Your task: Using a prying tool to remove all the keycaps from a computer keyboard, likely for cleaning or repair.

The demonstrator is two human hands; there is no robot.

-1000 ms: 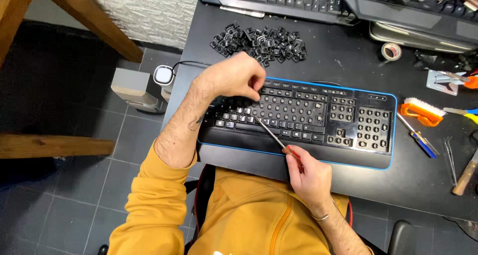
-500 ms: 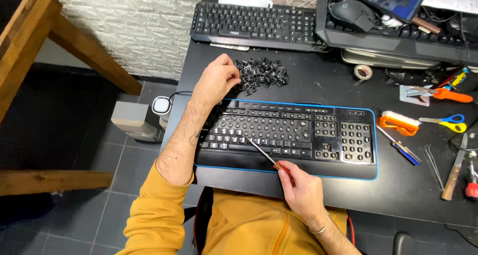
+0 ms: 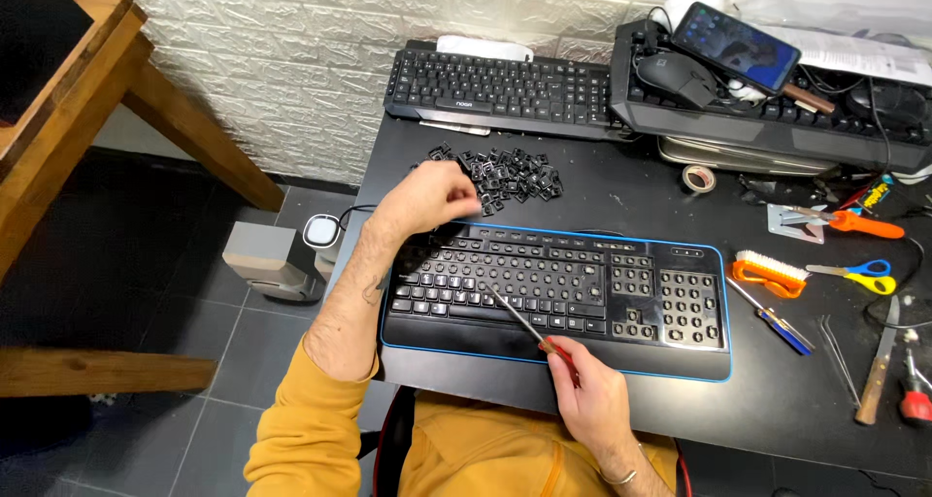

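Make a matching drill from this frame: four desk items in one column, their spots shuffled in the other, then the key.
Items
1. loose keycaps
2. screwdriver
3. phone
4. orange brush

Spots
A. lying on top of the rear right keyboard
B. on the desk just right of the blue-edged keyboard
C. heaped between the blue-edged keyboard and the rear left one, under the left hand
D. held in the right hand, tip over the keys

Pairs: 1-C, 2-D, 3-A, 4-B
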